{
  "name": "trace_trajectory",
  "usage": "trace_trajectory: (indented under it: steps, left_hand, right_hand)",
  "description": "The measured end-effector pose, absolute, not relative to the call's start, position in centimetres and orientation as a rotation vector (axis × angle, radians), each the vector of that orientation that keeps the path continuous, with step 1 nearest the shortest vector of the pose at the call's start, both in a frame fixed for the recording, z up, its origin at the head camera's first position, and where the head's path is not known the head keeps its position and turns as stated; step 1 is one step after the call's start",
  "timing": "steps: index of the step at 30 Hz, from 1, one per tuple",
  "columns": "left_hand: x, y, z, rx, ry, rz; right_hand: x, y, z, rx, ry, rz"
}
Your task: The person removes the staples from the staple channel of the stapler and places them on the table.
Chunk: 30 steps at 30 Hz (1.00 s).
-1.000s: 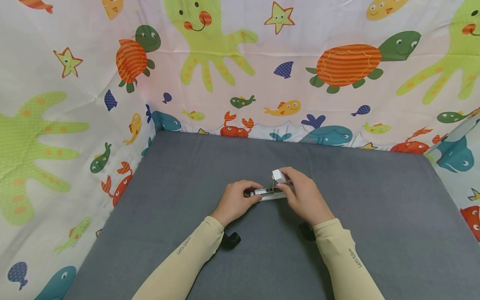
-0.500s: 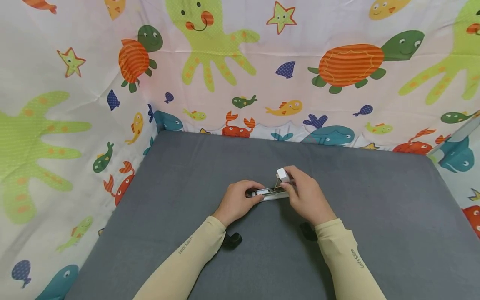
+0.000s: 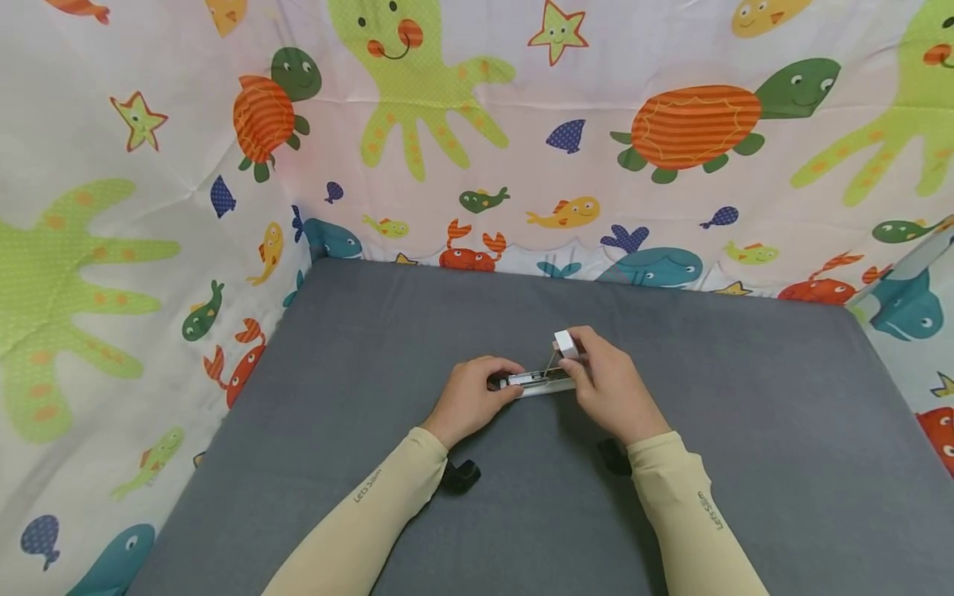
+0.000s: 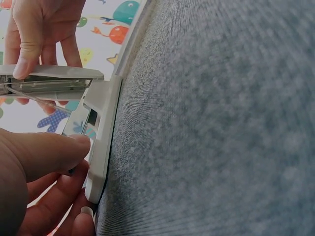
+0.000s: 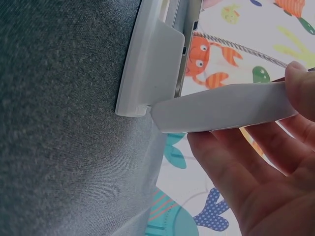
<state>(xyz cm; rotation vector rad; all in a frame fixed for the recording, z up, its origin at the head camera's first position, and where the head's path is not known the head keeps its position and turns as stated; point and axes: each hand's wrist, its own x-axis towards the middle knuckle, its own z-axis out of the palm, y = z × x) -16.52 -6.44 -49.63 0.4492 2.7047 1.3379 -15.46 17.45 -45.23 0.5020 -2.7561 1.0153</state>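
Observation:
A white stapler (image 3: 550, 387) stands on the grey cloth, its top arm swung up and the metal staple channel exposed. My left hand (image 3: 473, 396) grips the left end of the base, thumb in front and fingers behind. In the left wrist view, that thumb lies along the channel above the base (image 4: 105, 140). My right hand (image 3: 614, 387) holds the raised top arm (image 5: 224, 106) between thumb and fingers, near its free end. A thin coil spring (image 5: 241, 48) stretches from the channel to the top arm. Both parts meet at the hinge on the right.
Grey cloth (image 3: 417, 323) covers the table around the hands. Behind and at the left hangs a white curtain (image 3: 417, 199) printed with sea animals. A black strap end (image 3: 460, 478) sticks out by the left wrist, and another black piece (image 3: 614, 457) by the right.
My right hand has tipped the stapler's top arm slightly farther up and to the right, away from the channel. The left hand keeps its grip on the base.

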Motion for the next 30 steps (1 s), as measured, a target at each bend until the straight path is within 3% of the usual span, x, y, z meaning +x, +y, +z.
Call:
trace_trajectory:
  steps: [30]
  left_hand:
    - [-16.25,-6.38,-49.88,0.444,2.709,1.343]
  right_hand:
    - [-15.39,18.44,-45.11,0.436,-2.808,1.076]
